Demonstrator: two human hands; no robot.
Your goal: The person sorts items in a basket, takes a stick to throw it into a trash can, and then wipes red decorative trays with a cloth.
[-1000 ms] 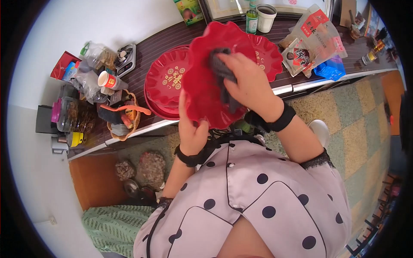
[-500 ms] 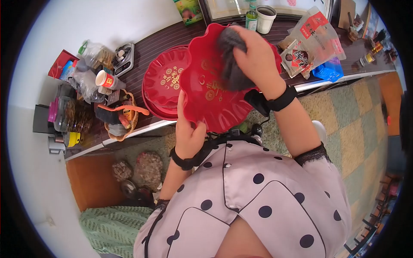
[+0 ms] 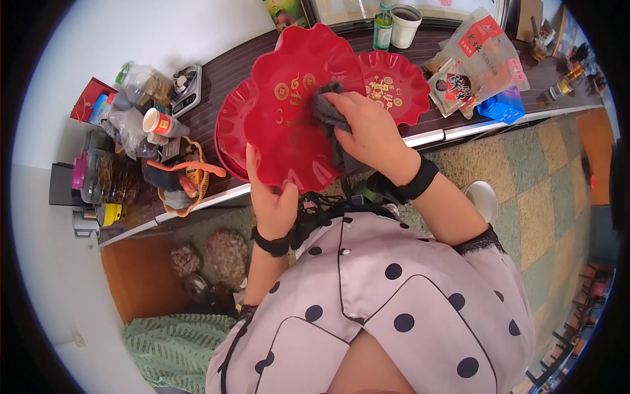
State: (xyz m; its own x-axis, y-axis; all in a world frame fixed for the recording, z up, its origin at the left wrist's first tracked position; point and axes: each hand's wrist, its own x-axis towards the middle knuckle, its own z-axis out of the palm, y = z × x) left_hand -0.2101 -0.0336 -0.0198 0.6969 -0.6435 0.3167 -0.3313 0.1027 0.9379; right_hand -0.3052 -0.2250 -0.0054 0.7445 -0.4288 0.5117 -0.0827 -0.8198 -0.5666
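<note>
A red scalloped tray (image 3: 282, 98) with gold print is held tilted above the dark counter. My left hand (image 3: 272, 203) grips its lower left edge, thumb and fingers closed on the rim. In my right hand (image 3: 371, 131) is a dark grey cloth (image 3: 331, 115), pressed on the right part of the tray's inner face. Behind it on the left, another red tray (image 3: 231, 125) lies partly hidden on the counter. A further red tray (image 3: 397, 88) with gold print lies to the right, behind my right hand.
The dark counter (image 3: 239, 61) carries a wicker basket (image 3: 197, 197), a paper cup (image 3: 164, 123), a scale (image 3: 188, 92) and jars at left. A green bottle (image 3: 382, 29), a white cup (image 3: 405, 29), food packets (image 3: 476, 62) and a blue bag (image 3: 502, 105) stand or lie right.
The held tray has moved left with my left hand, uncovering the right-hand tray. My right hand and the cloth have shifted left and down from the tray's upper right.
</note>
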